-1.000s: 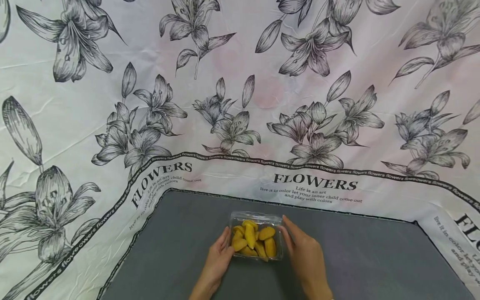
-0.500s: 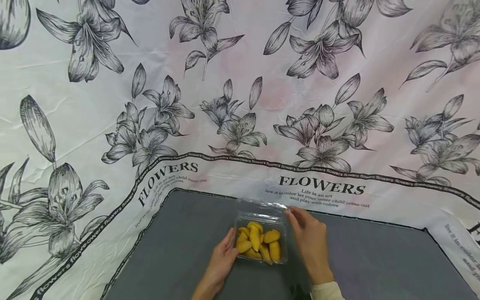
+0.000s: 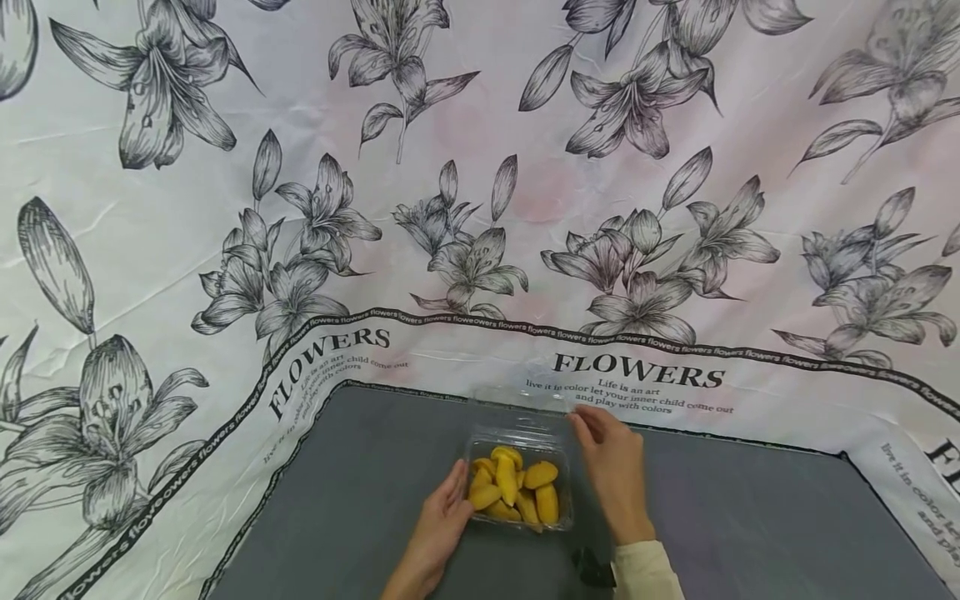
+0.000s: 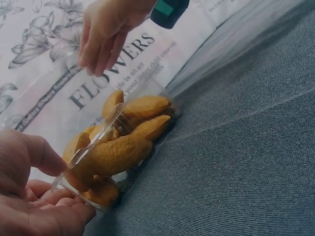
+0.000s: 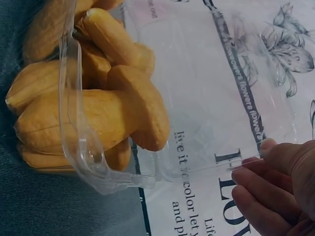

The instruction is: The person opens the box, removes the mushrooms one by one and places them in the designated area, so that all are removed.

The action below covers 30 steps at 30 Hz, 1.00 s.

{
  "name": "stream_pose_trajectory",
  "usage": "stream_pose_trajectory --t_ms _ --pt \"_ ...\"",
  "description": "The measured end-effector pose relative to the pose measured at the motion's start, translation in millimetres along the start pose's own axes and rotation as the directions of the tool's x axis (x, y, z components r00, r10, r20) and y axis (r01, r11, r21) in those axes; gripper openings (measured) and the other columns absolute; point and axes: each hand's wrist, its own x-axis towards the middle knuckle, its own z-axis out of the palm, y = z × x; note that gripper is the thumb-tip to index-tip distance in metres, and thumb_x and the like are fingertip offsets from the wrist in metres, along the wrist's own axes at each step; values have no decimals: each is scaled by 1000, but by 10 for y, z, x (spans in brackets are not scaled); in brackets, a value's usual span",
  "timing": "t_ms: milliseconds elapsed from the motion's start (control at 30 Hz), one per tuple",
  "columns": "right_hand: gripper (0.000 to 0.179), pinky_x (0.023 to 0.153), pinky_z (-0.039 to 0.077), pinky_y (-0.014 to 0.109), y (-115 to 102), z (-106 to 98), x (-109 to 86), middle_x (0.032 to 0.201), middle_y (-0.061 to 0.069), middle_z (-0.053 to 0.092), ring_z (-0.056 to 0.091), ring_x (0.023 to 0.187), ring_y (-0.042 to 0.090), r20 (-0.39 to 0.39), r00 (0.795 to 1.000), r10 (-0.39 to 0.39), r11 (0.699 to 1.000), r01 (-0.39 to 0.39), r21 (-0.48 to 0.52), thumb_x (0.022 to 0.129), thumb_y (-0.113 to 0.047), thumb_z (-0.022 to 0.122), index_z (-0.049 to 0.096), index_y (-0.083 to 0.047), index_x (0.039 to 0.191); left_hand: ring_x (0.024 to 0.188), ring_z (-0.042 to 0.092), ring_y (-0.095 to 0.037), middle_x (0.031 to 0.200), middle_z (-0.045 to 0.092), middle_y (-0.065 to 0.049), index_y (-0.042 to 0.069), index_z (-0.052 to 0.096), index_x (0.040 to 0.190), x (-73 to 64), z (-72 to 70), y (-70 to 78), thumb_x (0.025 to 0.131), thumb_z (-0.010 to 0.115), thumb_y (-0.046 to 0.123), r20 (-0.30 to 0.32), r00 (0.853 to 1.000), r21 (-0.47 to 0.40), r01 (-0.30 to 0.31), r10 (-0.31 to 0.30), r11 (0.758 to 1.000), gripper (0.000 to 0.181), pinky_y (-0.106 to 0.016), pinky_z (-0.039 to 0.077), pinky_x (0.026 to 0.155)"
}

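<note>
Pinched clear container [image 5: 72, 123] at left with left hand [image 3: 442, 510], presumably for steadiness; pinched raised lid [image 5: 211, 113] at right with right hand [image 3: 613, 454], apparently exposing yellow pieces [image 3: 507, 482].

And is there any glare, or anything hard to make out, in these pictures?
Head view: the thin, clear plastic lid almost vanishes against white, flower-printed cloth; left wrist view: dimmer, the yellow, mushroom-shaped pieces looking browner; right wrist view: pale glints along the rim of the clear, rectangular plastic box.
</note>
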Motion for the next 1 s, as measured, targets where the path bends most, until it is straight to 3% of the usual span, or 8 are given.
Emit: stream_pose_trajectory --t_ms 567,833,1000 --pt "22 80 63 53 211 174 -21 106 15 80 79 92 35 75 991 111 994 -112 5 98 -16 77 80 -4 116 159 16 -40 172 18 -25 -4 18 166 -10 16 -10 93 50 -5 -33 999 -13 12 -12 1000 80 -55 18 126" --pt "21 81 63 54 296 202 -74 103 16 80 79 91 36 63 992 113 994 -113 2 96 -14 78 81 -2 113 159 15 -41 172 18 -25 -4 19 166 -31 8 -26 95 50 -4 -24 999 -34 30 -31 999 77 -57 19 126" --pt "20 80 63 53 299 211 -43 101 16 81 79 89 35 60 993 106 994 -105 -18 96 -13 79 81 -2 112 159 17 -42 171 20 -25 -4 21 166 -37 58 -2 93 50 -4 -57 998 -31 35 -36 999 78 -58 20 126"
